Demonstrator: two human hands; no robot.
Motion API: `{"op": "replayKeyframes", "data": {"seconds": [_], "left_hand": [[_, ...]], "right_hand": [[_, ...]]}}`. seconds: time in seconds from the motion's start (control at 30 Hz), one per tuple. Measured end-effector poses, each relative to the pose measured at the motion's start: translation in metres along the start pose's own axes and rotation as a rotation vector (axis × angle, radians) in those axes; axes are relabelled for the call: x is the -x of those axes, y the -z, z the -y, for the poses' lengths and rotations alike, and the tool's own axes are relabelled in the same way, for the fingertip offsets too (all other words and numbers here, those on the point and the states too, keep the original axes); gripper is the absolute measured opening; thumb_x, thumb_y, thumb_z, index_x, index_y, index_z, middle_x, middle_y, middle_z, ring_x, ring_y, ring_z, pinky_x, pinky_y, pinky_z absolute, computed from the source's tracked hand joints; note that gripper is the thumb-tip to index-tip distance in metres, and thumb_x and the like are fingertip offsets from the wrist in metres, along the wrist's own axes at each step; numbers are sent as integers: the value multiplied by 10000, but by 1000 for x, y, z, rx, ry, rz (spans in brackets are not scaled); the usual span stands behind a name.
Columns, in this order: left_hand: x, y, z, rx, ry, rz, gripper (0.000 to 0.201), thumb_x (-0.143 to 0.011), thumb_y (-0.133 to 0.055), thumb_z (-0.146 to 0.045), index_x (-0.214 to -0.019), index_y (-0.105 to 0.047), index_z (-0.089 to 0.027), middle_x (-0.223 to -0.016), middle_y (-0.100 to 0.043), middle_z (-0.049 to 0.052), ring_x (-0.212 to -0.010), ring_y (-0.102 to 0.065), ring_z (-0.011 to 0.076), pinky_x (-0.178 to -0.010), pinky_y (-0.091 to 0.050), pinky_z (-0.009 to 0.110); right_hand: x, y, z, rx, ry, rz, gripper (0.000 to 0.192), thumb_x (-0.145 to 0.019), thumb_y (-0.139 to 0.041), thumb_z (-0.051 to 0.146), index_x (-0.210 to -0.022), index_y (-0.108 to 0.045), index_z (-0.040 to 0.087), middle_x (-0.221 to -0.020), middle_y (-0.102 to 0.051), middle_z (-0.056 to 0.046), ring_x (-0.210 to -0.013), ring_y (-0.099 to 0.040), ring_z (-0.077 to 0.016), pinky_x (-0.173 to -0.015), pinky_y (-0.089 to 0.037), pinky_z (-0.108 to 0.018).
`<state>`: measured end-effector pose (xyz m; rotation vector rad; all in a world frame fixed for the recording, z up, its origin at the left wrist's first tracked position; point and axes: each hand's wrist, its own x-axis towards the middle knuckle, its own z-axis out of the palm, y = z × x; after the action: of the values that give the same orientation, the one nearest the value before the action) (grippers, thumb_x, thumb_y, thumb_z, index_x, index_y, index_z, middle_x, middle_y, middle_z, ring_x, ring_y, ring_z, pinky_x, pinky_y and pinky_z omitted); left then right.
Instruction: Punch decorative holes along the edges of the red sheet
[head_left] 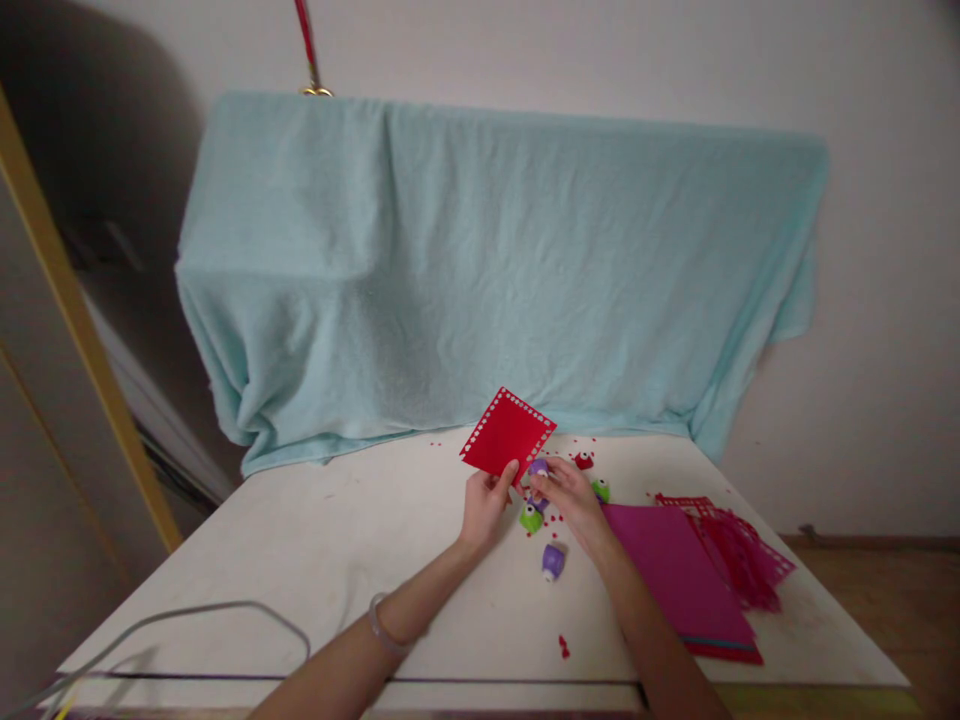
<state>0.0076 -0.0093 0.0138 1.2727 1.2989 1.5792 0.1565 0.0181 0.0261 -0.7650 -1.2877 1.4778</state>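
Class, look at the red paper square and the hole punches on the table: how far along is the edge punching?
Done: the red square shows holes along its top and right edges, and punched red sheets lie at the right. In hand: the left hand holds the square while the right hand grips a purple punch at its lower corner. Left: the lower edges look unpunched; the pink sheets look plain.

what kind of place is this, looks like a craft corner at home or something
Probably a home craft table: a white table against a plain wall, small paper punches, stacked coloured sheets, and a red sheet with punched edges held in the left hand.
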Motion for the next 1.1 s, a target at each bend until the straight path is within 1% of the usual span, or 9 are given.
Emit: {"op": "replayKeyframes", "data": {"seconds": [0.23,0.4,0.53,0.67,0.8,0.9,1.1], "left_hand": [[1,0,-2,10,-2,-19,490,-837,-560,-562,-606,-635,-137,-479,-559,5,-411,-437,92,-450,-334,207],[2,1,-1,7,11,-29,490,-825,-568,-568,-608,-644,-136,-492,-573,15,-429,-447,99,-465,-341,208],[2,1,0,-5,11,-29,488,-826,-572,-563,-605,-638,-132,-487,-569,16,-428,-445,98,-466,-339,208],[2,0,-1,-13,3,-35,494,-830,-565,-568,-601,-633,-136,-483,-561,9,-425,-443,95,-466,-340,207],[1,1,-2,-30,17,-59,515,-810,-571,-598,-598,-634,-133,-474,-545,10,-435,-452,104,-461,-337,211],[1,1,-2,-31,18,-62,510,-803,-575,-601,-611,-642,-134,-485,-559,13,-445,-461,108,-467,-344,212],[2,1,-4,-11,5,-44,499,-813,-571,-589,-612,-651,-139,-501,-585,15,-433,-462,101,-469,-350,213]], "right_hand": [[1,-2,4,18,-5,15,343,-674,-803,363,-915,-645,177,-786,-663,-19,-612,-587,-131,-598,-473,-260],[2,-4,6,13,0,-15,341,-666,-803,374,-895,-643,178,-767,-656,-12,-595,-572,-127,-583,-459,-257],[3,-4,7,19,13,-34,342,-669,-801,370,-902,-641,178,-784,-651,-8,-614,-574,-126,-601,-460,-255],[2,-3,4,22,3,2,336,-679,-798,359,-914,-639,179,-801,-656,-12,-626,-577,-124,-607,-459,-250],[-1,0,-1,19,-12,-16,371,-648,-814,381,-908,-639,182,-793,-659,-12,-621,-584,-132,-595,-464,-254],[-3,0,-3,12,-15,-24,392,-629,-822,393,-905,-641,181,-776,-654,-9,-601,-580,-130,-584,-466,-255],[-1,0,-2,27,5,-34,369,-652,-810,383,-904,-633,180,-789,-657,-12,-597,-576,-128,-587,-465,-254]]}}
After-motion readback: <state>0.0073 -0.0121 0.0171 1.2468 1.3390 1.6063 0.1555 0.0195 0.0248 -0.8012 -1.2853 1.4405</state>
